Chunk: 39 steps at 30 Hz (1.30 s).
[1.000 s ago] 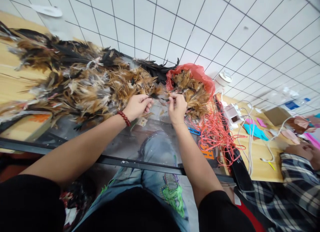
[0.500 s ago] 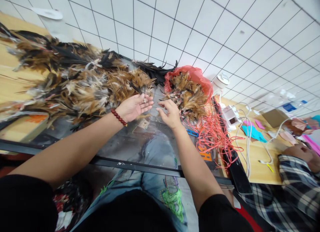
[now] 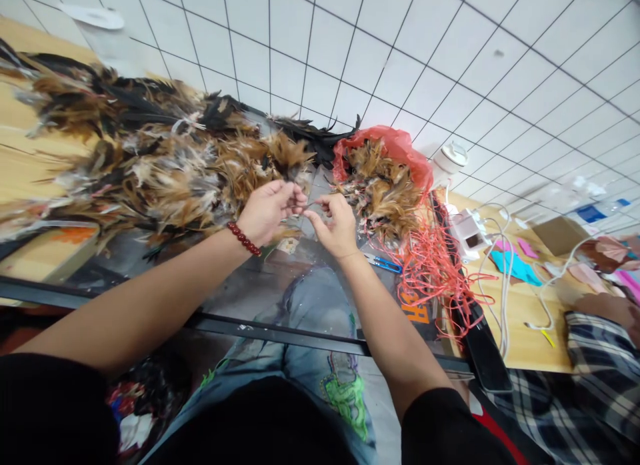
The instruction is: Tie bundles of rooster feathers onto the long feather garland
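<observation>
My left hand (image 3: 270, 213), with a dark red bead bracelet (image 3: 244, 239) at its wrist, has its fingers curled in a pinch. Facing it, my right hand (image 3: 336, 226) brings thumb and forefinger together. A thin dark strand (image 3: 311, 204), perhaps a small feather, spans the gap between both sets of fingertips. Bundles of brown, white and black feathers (image 3: 175, 175) lie just left of and behind my left hand. Beyond my right hand, more brown feathers (image 3: 387, 188) spill from a red plastic bag (image 3: 387, 139). Blue thread snips (image 3: 386, 263) lie by my right forearm.
Tangled red plastic twine (image 3: 430, 271) covers the right part of the transparent tabletop (image 3: 225, 278). Farther right are a white lidded cup (image 3: 451, 157), a white charger (image 3: 467, 233) with cables, a black phone (image 3: 493, 365) and another person's plaid sleeve (image 3: 600, 345).
The fingers of my left hand have curled from stretched out into a pinch. My right hand has moved slightly left, and the thin dark strand now spans the two hands.
</observation>
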Tool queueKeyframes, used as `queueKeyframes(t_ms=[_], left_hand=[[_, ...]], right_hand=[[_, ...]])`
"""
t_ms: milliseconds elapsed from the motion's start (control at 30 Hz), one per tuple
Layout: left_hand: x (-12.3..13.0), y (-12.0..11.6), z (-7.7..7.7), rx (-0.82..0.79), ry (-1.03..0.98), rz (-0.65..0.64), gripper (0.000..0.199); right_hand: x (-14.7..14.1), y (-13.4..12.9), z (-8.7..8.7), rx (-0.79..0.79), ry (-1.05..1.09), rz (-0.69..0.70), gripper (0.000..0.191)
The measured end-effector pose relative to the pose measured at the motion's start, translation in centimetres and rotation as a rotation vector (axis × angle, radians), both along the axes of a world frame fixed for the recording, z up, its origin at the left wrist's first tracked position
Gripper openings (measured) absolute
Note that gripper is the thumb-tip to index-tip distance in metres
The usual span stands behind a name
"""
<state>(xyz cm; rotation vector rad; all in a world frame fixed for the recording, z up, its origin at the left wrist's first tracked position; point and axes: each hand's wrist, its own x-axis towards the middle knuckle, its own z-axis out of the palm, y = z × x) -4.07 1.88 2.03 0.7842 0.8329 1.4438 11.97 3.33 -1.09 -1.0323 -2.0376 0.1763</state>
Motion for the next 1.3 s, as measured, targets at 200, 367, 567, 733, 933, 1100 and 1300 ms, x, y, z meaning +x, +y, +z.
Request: queueKeyframes(t_ms=[200,367,567,733,933,1100,1300], left_hand=[[-1.0,1.0,0.8,0.022,0.016,0.259,0.024],[-1.0,1.2,0.2,0.017,0.062,0.242,0.021],[-1.0,1.2,-0.2,0.035,0.117,0.197,0.019],[-0.8,1.2,-0.6,0.022,0.186,0.14,0.015],[-0.9,1.4,-1.2,0.201,0.546,0.19,0.013],[-0.9,0.9,-0.9,0.215,0.788,0.031,0.019],[-0.3,0.5,-0.3,0.075,0.515,0.099,0.019]], right_hand=[[-0.6,-0.2,-0.8,-0.028,-0.177,0.281,0.038],[-1.7,-0.8,-0.5,-0.048,-0.312,0.334,0.027],[-0.1,0.5,-0.6,-0.109,-0.153,-0.042,0.016],[1.1,1.3,-1.2,-0.204,0.096,-0.051,0.013],[0.5,0.8,-1.0,-0.241,0.152,0.027,0.014],[0.7,1.4,-1.5,-0.393,0.395,0.157,0.034],[1.1,1.9,-1.5,-0.439,0.532,0.134,0.052]])
